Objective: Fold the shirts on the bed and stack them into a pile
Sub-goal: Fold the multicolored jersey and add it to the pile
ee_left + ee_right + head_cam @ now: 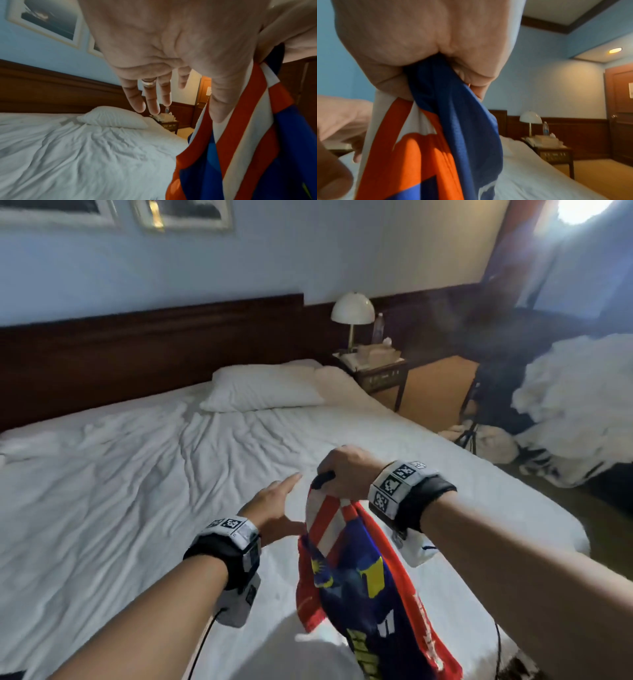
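a person stands at the side of a bed (137, 474) covered in a rumpled white sheet, seen from a head camera looking down along both forearms. the right hand (346, 472) is closed in a fist around the bunched top of a shirt (359, 577), gripping it tightly; the right wrist view shows blue cloth squeezed between the curled fingers (481, 83). the shirt hangs down from that fist above the near edge of the bed, a bright garment with red and white stripes, dark blue panels and yellow details. the left hand (274, 508) is just beside the shirt, spread wide with fingers straight, holding nothing; in the left wrist view its thumb (221, 102) lies against the striped cloth, while the other fingers point out over the sheet.

a white pillow (260, 388) lies at the head of the bed against a dark wooden headboard (137, 354). beyond it stands a nightstand (380, 371) carrying a white dome lamp (352, 313), a clear plastic bottle (377, 328) and what looks like a tissue box (375, 354), its contents too blurred to tell. a heap of white bedding (575, 405) sits to the right of the bed.
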Motion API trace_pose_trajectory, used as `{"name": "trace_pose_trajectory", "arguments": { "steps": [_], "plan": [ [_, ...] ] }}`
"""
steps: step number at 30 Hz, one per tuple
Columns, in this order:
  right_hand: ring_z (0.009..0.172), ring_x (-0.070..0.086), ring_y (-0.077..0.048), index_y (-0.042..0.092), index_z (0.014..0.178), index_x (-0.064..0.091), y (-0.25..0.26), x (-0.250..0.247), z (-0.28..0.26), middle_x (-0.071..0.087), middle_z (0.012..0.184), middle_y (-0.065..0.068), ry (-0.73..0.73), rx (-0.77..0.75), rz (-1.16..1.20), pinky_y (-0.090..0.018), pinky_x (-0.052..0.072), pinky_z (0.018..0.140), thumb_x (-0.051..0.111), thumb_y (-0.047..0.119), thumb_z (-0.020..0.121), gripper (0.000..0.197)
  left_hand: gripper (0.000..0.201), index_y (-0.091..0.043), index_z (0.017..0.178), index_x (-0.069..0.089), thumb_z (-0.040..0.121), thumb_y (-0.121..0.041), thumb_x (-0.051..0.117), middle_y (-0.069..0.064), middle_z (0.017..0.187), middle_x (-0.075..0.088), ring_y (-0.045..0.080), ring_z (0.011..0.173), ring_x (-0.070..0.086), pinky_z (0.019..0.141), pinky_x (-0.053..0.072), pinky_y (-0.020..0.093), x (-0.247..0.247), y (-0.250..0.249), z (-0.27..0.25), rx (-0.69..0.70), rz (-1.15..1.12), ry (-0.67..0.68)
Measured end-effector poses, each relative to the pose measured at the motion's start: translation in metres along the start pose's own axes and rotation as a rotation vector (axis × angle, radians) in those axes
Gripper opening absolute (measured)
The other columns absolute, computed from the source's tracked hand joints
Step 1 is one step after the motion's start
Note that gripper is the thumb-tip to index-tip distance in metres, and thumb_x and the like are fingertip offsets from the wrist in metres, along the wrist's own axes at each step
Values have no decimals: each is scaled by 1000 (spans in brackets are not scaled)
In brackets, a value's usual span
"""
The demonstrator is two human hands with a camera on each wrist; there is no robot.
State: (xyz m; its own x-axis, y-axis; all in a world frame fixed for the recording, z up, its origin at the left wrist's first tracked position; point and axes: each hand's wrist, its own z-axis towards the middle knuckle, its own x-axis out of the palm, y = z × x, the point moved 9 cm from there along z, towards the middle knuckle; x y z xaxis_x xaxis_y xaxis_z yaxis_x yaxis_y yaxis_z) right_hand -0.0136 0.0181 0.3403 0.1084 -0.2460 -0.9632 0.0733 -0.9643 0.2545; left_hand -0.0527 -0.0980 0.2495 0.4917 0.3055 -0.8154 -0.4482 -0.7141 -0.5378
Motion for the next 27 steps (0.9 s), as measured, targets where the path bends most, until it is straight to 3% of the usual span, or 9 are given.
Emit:
{"name": "trace_pose_trajectory", "arguments": {
  "steps": [4, 6, 8, 10, 12, 15, 19, 23, 27],
  "plan": [
    [67, 52, -29, 23, 52, 42, 68, -55, -26, 46, 58, 3, -116, -97, -21, -34, 47, 61, 59, 28, 79, 32, 111, -56, 151, 13, 61, -61, 78, -12, 152, 43, 26, 144, 31, 114, 33, 48, -41, -2, -44, 40, -27, -99],
    [68, 53, -29, 22, 55, 44, 92, -80, -37, 48, 58, 3, -189, -128, -62, -34, 49, 62, 60, 23, 79, 28, 81, -52, 145, 36, 75, -48, 76, -17, 131, 51, 20, 131, 36, 105, 36, 42, -52, -9, -67, 51, -21, -75],
    [69, 55, -29, 22, 61, 50, 109, -102, -47, 51, 61, 3, -254, -156, -66, -34, 50, 64, 59, 23, 78, 20, 39, -44, 114, 66, 75, -47, 71, -19, 112, 65, 15, 112, 54, 95, 44, 37, -63, -18, -87, 120, -28, -42],
    [70, 56, -28, 24, 66, 56, 123, -120, -55, 54, 63, 2, -307, -186, -73, -35, 51, 65, 57, 25, 77, 12, 34, -29, 94, 73, 69, -49, 63, -9, 98, 72, 19, 97, 65, 90, 51, 38, -74, -20, -103, 158, -24, -47],
    [71, 59, -27, 22, 69, 59, 130, -135, -60, 58, 67, 1, -347, -184, -80, -34, 52, 65, 57, 23, 78, 9, 36, -16, 93, 71, 69, -40, 59, 1, 96, 71, 24, 92, 66, 85, 53, 38, -89, -19, -115, 152, -11, -84],
    [75, 58, -24, 17, 75, 64, 131, -156, -67, 61, 74, -1, -450, -182, -78, -32, 51, 67, 59, 22, 80, 8, 38, -15, 87, 67, 63, -45, 65, 4, 88, 71, 27, 83, 66, 77, 53, 41, -123, -8, -132, 90, -173, -230],
    [86, 58, -21, 20, 82, 64, 123, -175, -64, 58, 83, 5, -507, -159, -121, -37, 52, 78, 60, 21, 79, 5, 30, -14, 67, 45, 64, -38, 62, -3, 55, 43, 12, 51, 38, 51, 30, 28, -171, -10, -165, 48, -301, -468],
    [84, 52, -19, 24, 78, 51, 115, -185, -61, 48, 86, 8, -584, -173, -87, -37, 51, 75, 65, 18, 75, 16, 26, -20, 64, 39, 64, -35, 60, -12, 48, 36, 7, 48, 31, 49, 25, 26, -205, -36, -186, 98, -267, -535],
    [72, 52, -25, 17, 80, 47, 111, -196, -56, 54, 78, 1, -596, -219, 49, -34, 45, 61, 66, 11, 71, 22, 31, -17, 74, 43, 74, -31, 71, -7, 55, 46, 9, 49, 39, 52, 35, 28, -232, -50, -204, 114, -165, -609]
  ]
}}
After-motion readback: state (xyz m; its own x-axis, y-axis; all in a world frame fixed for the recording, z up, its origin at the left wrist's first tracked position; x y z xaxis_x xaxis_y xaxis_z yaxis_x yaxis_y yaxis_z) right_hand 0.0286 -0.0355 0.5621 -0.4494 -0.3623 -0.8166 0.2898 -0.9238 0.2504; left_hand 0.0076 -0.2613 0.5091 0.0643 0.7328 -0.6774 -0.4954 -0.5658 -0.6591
